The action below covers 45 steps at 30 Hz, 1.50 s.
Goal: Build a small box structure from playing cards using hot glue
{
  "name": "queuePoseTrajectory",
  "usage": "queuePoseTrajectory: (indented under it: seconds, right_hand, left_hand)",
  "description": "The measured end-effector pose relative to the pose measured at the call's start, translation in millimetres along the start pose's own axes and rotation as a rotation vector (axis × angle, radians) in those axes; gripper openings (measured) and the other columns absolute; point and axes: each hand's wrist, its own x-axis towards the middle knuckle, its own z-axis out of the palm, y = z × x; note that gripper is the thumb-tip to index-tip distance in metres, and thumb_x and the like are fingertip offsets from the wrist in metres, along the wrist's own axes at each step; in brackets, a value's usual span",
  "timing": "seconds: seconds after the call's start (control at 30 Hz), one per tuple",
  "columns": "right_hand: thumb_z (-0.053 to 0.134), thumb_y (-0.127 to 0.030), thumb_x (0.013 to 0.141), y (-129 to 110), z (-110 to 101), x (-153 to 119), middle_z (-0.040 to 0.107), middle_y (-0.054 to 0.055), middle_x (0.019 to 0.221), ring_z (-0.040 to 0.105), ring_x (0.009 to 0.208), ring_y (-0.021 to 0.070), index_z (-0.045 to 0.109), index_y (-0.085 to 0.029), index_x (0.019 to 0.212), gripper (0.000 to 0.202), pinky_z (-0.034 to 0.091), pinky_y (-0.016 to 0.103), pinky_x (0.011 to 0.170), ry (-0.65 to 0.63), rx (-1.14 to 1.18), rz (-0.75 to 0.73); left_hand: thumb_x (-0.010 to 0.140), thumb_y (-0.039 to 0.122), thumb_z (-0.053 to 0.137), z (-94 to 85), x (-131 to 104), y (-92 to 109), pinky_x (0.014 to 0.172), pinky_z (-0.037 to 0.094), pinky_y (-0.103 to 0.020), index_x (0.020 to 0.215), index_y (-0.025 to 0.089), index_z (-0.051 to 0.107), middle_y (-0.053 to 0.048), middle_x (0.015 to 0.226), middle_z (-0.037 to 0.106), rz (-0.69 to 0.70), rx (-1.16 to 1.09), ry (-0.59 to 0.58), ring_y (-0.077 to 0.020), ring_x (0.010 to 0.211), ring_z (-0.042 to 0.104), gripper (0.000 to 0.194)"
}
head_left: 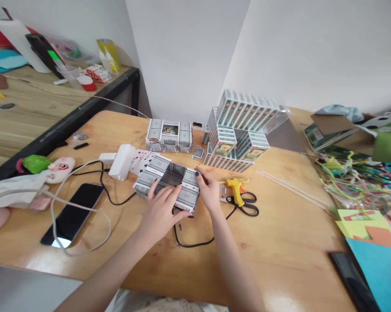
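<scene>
A box built from grey-patterned playing cards (154, 167), with a dark opening in the middle of its top, sits slightly turned on the table before me. My left hand (163, 210) grips its front: the fingers lie over the top near the opening and the thumb is at the front right corner. At the right end my right hand (208, 190) holds the edge between thumb and fingers. Behind it stands a similar playing-card box (169, 141) with a picture in its centre. Loose playing cards (142, 158) lie face up behind the held box.
Right of my hands lie a yellow glue gun (237, 190) and black-handled scissors (249, 204). Stacked green-and-white card packs (247, 110) stand behind. To the left are a white adapter (122, 161), a phone (73, 214) and looping cables. Yarn (347, 182) and coloured paper (377, 264) fill the right.
</scene>
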Motion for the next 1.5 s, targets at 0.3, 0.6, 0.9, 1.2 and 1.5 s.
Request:
queuePoseTrajectory:
  seconds: [0.3, 0.6, 0.9, 1.2, 1.5]
  right_hand:
    - [0.051, -0.034, 0.080, -4.0, 12.8, -11.1, 0.071, 0.008, 0.097, 0.064, 0.087, 0.0194, 0.069, -0.015, 0.093, 0.030, 0.050, 0.032, 0.081, 0.165, -0.025, -0.010]
    - [0.046, -0.030, 0.081, -3.9, 13.2, -14.6, 0.071, 0.005, 0.097, 0.064, 0.091, 0.0198, 0.069, -0.017, 0.092, 0.028, 0.049, 0.033, 0.082, 0.190, -0.060, -0.028]
    - [0.042, -0.031, 0.085, -3.5, 9.9, -10.6, 0.068, 0.007, 0.111, 0.061, 0.104, 0.0203, 0.066, -0.017, 0.107, 0.035, 0.045, 0.037, 0.093, 0.101, -0.120, -0.084]
    - [0.050, -0.035, 0.083, -7.9, -19.6, -32.1, 0.064, 0.012, 0.118, 0.059, 0.109, 0.0236, 0.061, -0.015, 0.115, 0.040, 0.046, 0.042, 0.095, 0.133, -0.068, -0.030]
    - [0.055, -0.030, 0.075, 7.4, -99.7, -50.3, 0.060, 0.018, 0.115, 0.049, 0.110, 0.0318, 0.062, -0.013, 0.109, 0.039, 0.040, 0.049, 0.092, 0.453, -0.869, -0.067]
  left_hand:
    - [0.073, 0.045, 0.067, 8.0, -4.2, 4.4, 0.110, 0.008, -0.052, 0.120, 0.020, 0.053, -0.010, 0.110, 0.067, -0.102, -0.019, 0.095, -0.0270, 0.106, 0.059, 0.054]
    - [0.078, 0.038, 0.064, 12.0, -6.1, 4.9, 0.109, -0.005, -0.055, 0.123, 0.022, 0.051, -0.011, 0.106, 0.068, -0.145, 0.037, 0.147, -0.0302, 0.112, 0.055, 0.049]
    - [0.080, 0.050, 0.057, 16.5, -8.7, 0.6, 0.110, 0.005, -0.052, 0.128, 0.019, 0.048, -0.013, 0.117, 0.063, -0.056, 0.050, 0.108, -0.0299, 0.117, 0.050, 0.058]
    - [0.082, 0.029, 0.060, 10.4, -12.4, -8.6, 0.108, 0.026, -0.047, 0.109, 0.026, 0.062, -0.007, 0.120, 0.062, 0.104, -0.015, 0.195, -0.0232, 0.117, 0.052, 0.027]
    - [0.078, 0.017, 0.064, 22.5, 8.0, -7.2, 0.097, 0.041, -0.043, 0.090, 0.024, 0.068, 0.000, 0.099, 0.072, 0.182, -0.073, 0.330, -0.0201, 0.102, 0.062, 0.014]
